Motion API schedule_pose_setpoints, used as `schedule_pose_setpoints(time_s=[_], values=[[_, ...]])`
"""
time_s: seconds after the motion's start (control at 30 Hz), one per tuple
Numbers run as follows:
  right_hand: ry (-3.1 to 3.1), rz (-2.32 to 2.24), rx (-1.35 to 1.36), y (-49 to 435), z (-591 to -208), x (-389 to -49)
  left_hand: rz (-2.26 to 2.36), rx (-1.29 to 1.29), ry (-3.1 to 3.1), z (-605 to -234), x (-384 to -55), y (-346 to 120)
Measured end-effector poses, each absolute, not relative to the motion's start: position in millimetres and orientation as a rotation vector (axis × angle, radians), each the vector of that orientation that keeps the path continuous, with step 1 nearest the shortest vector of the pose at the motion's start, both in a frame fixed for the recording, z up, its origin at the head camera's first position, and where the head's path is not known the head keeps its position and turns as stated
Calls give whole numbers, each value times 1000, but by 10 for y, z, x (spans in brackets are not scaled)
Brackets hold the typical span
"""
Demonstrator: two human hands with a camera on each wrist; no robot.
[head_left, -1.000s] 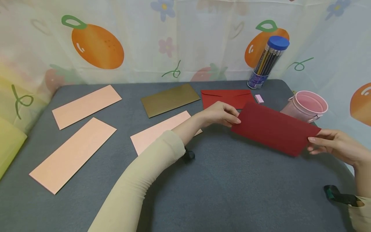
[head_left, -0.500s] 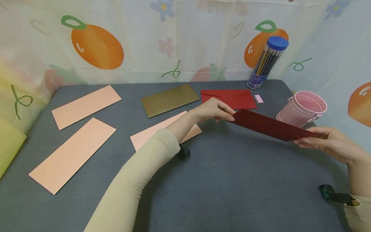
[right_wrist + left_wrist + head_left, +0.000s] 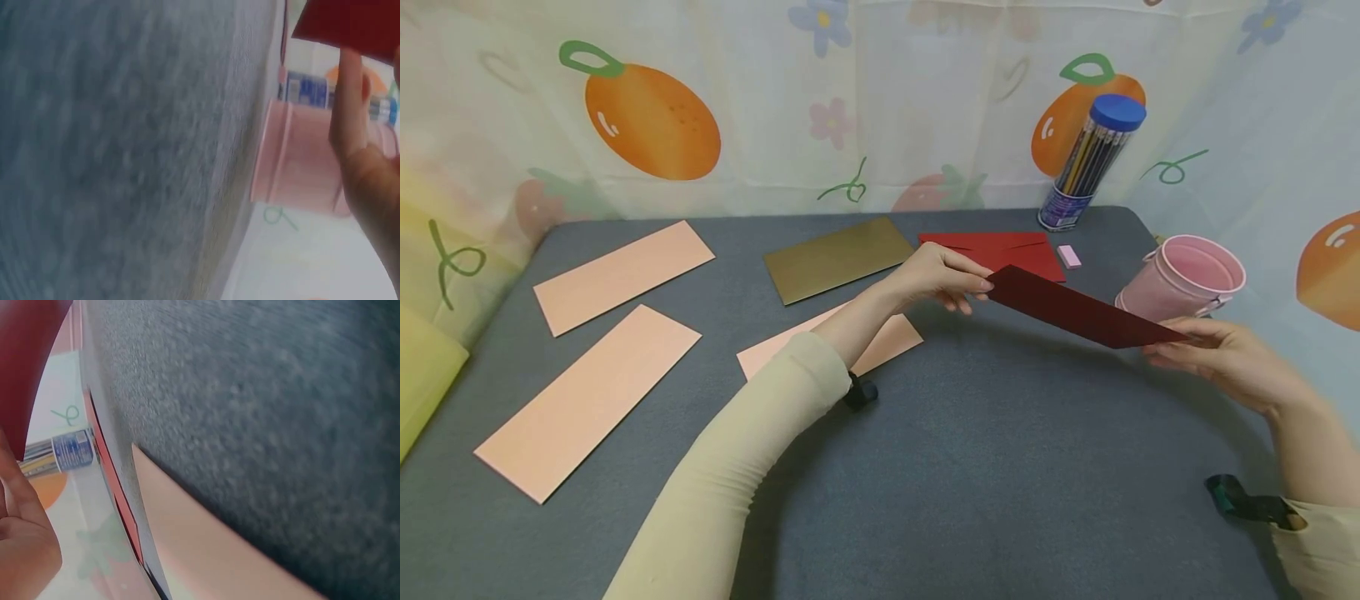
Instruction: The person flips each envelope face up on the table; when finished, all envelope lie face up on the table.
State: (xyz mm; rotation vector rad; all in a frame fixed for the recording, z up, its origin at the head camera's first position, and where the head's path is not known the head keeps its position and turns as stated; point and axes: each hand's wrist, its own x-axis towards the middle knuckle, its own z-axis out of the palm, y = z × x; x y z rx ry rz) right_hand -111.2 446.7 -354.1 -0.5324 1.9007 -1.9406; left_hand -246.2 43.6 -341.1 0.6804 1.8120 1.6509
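Far left of the left grip [image 3: 936, 275]: yellow object [image 3: 426, 375], cut off by the edge of view, kind not discernible.

Well left of the left grip, on grey worktop [image 3: 970, 467]: far peach card [image 3: 625, 275] and near peach card [image 3: 591, 400], both flat, slanted, just apart.

Left of and nearer than the left grip: pink card [image 3: 782, 346], flat, partly hidden by the sleeved forearm; peach piece [image 3: 887, 346] showing past the sleeve. Joined or separate: cannot tell.

Just left of and beyond the left grip: olive card [image 3: 842, 258], flat.

Left grip: thumb and forefinger pinched together on the left end of dark red rectangle [image 3: 1075, 308].

Right of and beyond the left grip: red envelope [image 3: 1000, 250], flat, flap side up, partly covered from view.

Between the two grips: dark red rectangle, raised off the worktop, tilted, sloping down toward the right.

Beyond and left of the right grip [image 3: 1232, 362]: pink eraser [image 3: 1069, 257]; behind it, pencil tub [image 3: 1090, 167], blue-lidded.

Just beyond the right grip: pink bucket [image 3: 1157, 292], upright.

Right grip: thumb above, fingers beneath, closed on the right end of the same rectangle.
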Motion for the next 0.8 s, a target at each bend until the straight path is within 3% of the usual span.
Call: schedule_pose_setpoints(time_s=[0.53, 0.8], values=[[2058, -2015, -178, 4259, -3474, -1138, 1539, 656, 1745, -3401, -2532, 285], [2000, -2011, -150, 4185, -3438, -1186, 1512, 618, 1790, -3465, -2535, 284]])
